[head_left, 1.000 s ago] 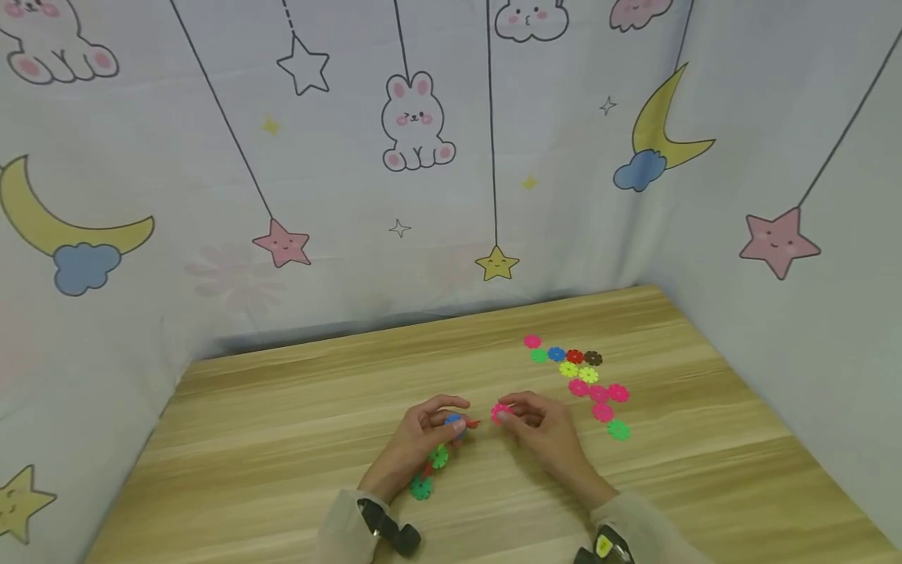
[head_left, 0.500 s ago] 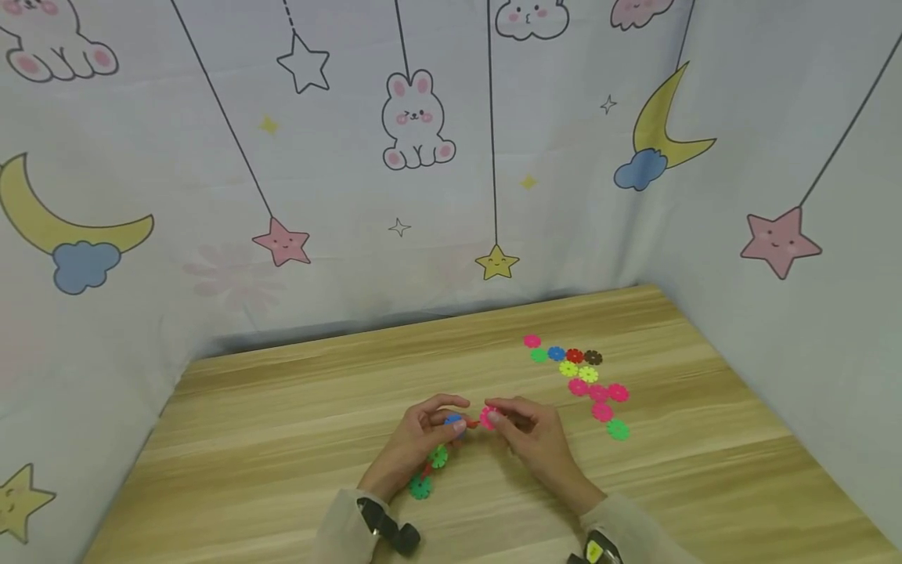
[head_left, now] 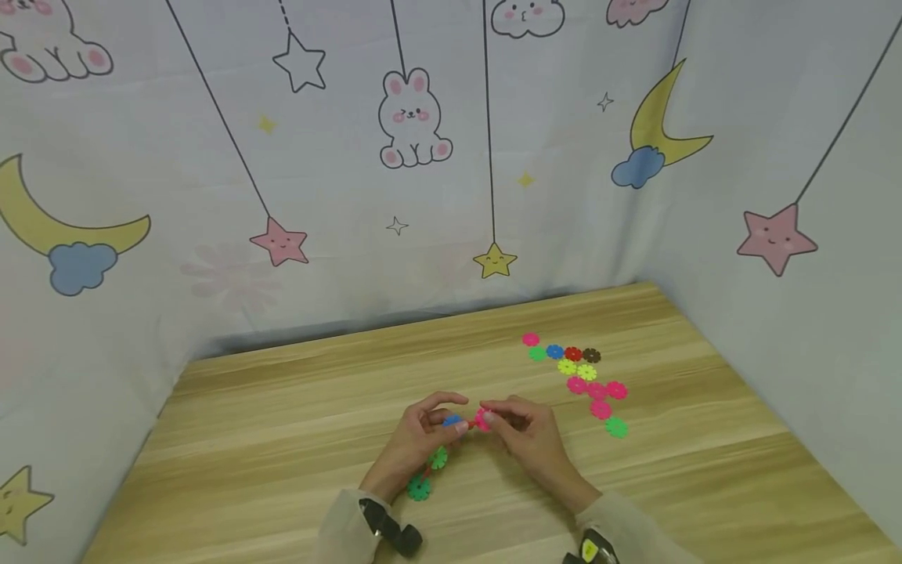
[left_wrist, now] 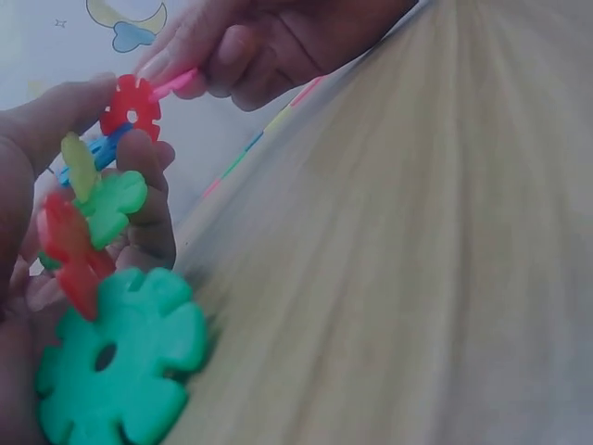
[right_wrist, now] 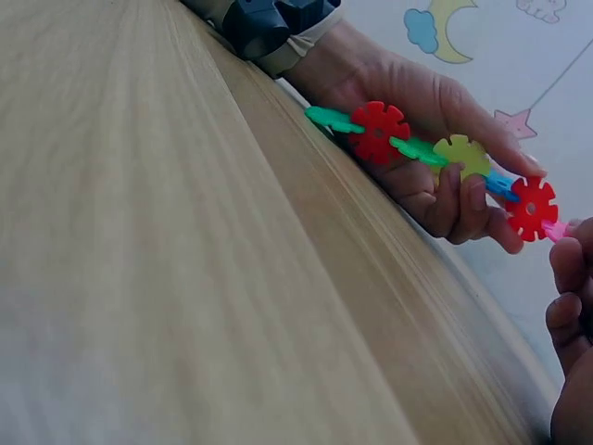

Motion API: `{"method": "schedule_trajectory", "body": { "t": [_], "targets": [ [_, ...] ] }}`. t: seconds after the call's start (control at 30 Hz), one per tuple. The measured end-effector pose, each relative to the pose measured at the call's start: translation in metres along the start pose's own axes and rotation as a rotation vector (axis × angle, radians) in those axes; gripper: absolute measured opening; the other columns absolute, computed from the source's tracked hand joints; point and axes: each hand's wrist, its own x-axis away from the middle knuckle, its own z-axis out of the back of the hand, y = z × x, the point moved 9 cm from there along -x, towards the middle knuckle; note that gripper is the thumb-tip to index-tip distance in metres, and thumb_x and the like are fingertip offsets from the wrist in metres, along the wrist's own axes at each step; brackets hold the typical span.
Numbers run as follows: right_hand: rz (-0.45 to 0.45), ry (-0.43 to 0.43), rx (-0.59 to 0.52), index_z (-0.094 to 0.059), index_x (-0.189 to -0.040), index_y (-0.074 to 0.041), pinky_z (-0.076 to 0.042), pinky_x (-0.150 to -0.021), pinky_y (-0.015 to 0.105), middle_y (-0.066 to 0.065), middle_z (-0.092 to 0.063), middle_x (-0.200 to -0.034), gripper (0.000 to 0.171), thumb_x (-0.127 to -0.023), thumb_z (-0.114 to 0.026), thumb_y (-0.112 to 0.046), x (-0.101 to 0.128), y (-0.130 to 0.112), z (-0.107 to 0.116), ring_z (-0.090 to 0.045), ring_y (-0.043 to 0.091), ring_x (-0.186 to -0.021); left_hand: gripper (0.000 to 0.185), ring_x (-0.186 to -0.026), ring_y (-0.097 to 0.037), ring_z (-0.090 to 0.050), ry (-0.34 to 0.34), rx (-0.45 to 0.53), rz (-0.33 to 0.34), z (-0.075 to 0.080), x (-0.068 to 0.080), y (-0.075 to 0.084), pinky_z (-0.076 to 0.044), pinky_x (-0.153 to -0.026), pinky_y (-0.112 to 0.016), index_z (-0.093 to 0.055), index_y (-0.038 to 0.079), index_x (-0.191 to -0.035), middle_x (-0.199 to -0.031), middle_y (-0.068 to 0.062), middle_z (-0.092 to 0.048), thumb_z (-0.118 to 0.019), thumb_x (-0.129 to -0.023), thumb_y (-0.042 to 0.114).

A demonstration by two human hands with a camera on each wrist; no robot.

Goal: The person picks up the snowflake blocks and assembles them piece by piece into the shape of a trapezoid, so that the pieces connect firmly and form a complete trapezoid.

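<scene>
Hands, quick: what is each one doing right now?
Left hand: fingers curled round the chain of snowflake discs.
Right hand: pinches a pink disc against the chain's red end disc.

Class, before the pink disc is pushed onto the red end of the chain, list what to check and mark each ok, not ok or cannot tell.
1. Left hand grips the chain firmly: ok.
2. Right hand pinches the pink disc: ok.
3. Pink disc edge meets the red end disc: ok.
4. Slots lined up: cannot tell.
5. Spare discs within reach on the table: ok.
</scene>
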Motion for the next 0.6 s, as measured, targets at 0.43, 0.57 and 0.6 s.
{"method": "schedule_trajectory", "body": {
  "t": [0.43,0.57,0.6],
  "targets": [
    [-0.096,0.001,-0.027,-0.072,-0.110,0.005,-0.049,-0.045,0.023,0.020,-0.072,-0.083,0.021,-0.094,-0.070,-0.009,0.0008,0.0080,-0.0056,-0.062,0.024,-0.054,0.049,-0.067,-0.014,-0.065,0.055,0.028,-0.006,-0.0015,0.0000,0.0003,-0.053,-0.065,-0.024,-0.052,0.002,-0.135,-0.084,-0.003,-0.067,-0.074,-0.093,0.015],
    [-0.119,-0.030,0.010,-0.070,-0.116,0.001,-0.052,-0.048,0.026,0.016,-0.074,-0.086,0.027,-0.096,-0.070,-0.016,0.0017,0.0084,-0.0082,-0.066,0.025,-0.057,0.048,-0.067,-0.013,-0.064,0.068,0.032,-0.004,-0.0016,0.0012,0.0017,-0.053,-0.065,-0.024,-0.052,0.001,-0.135,-0.084,-0.005,-0.067,-0.073,-0.093,0.014],
    [-0.114,-0.032,0.020,-0.070,-0.117,0.000,-0.052,-0.049,0.027,0.014,-0.074,-0.086,0.027,-0.096,-0.069,-0.017,0.0017,0.0077,-0.0081,-0.066,0.025,-0.058,0.048,-0.067,-0.013,-0.063,0.070,0.031,-0.001,-0.0019,0.0013,0.0020,-0.053,-0.066,-0.025,-0.052,0.001,-0.134,-0.084,-0.005,-0.067,-0.073,-0.093,0.015]
  ]
}}
